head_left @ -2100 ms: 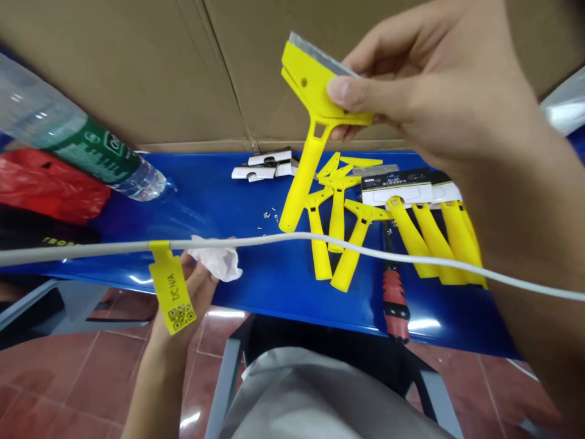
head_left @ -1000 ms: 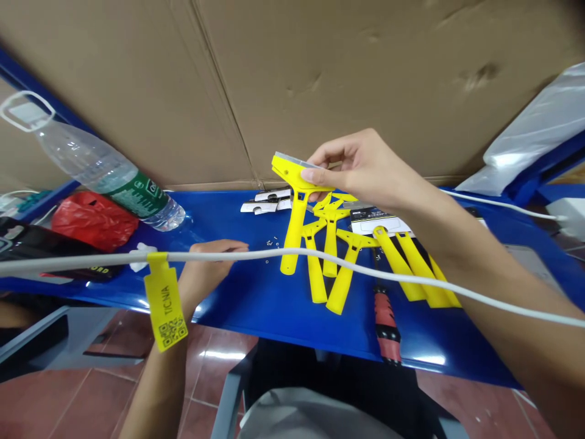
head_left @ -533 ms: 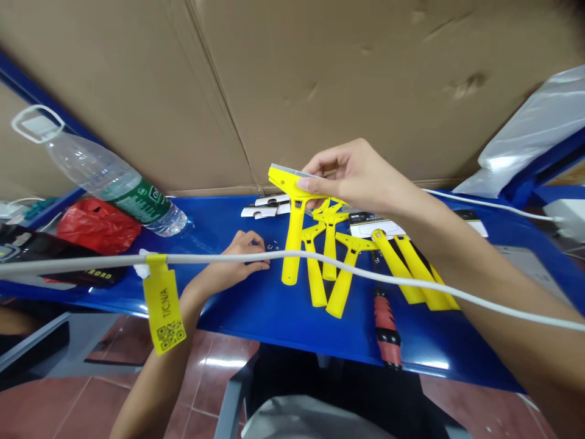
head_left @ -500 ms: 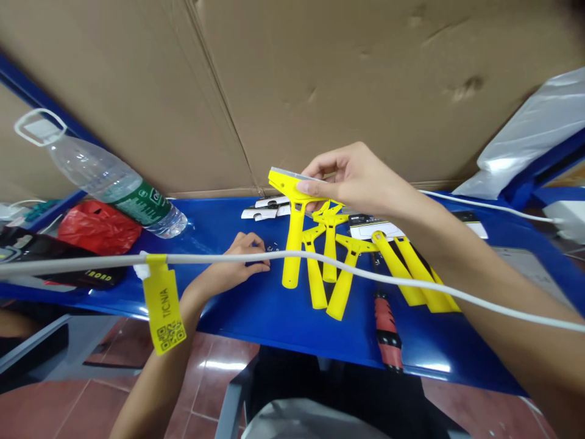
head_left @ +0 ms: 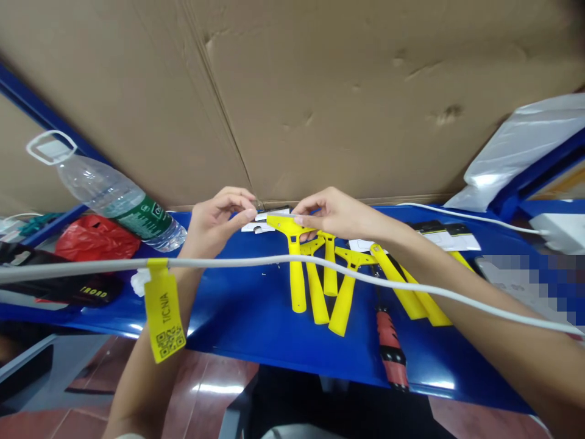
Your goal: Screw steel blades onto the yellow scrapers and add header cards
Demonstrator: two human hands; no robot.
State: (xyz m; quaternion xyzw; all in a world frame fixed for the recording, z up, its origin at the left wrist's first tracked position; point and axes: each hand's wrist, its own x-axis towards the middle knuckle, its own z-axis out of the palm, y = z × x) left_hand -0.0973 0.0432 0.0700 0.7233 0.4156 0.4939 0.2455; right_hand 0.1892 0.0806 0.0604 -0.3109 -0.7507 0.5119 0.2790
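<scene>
In my right hand [head_left: 326, 213] is a yellow scraper [head_left: 297, 277], gripped at its wide head with a thin grey strip along the top edge. Its handle points down toward the table. My left hand [head_left: 219, 219] is raised just left of the scraper's head, thumb and fingertips brought together; what they hold, if anything, is too small to make out. Several more yellow scrapers [head_left: 350, 296] lie on the blue table right of the held one. Beside them is a screwdriver [head_left: 391, 347] with a red and black handle. A few tiny bits are scattered below my left hand.
White and black packaging pieces [head_left: 262, 227] lie behind the hands. A water bottle [head_left: 123, 195], red plastic bag [head_left: 98, 236] and black pouch [head_left: 59, 274] are at left. A white cable [head_left: 237, 261] with a yellow tag [head_left: 164, 317] crosses the view. Cardboard [head_left: 320, 110] stands behind the table.
My left hand has risen from the tabletop to beside the scraper's head, its fingertips now together. My right hand has lowered with the scraper. The view has shifted slightly.
</scene>
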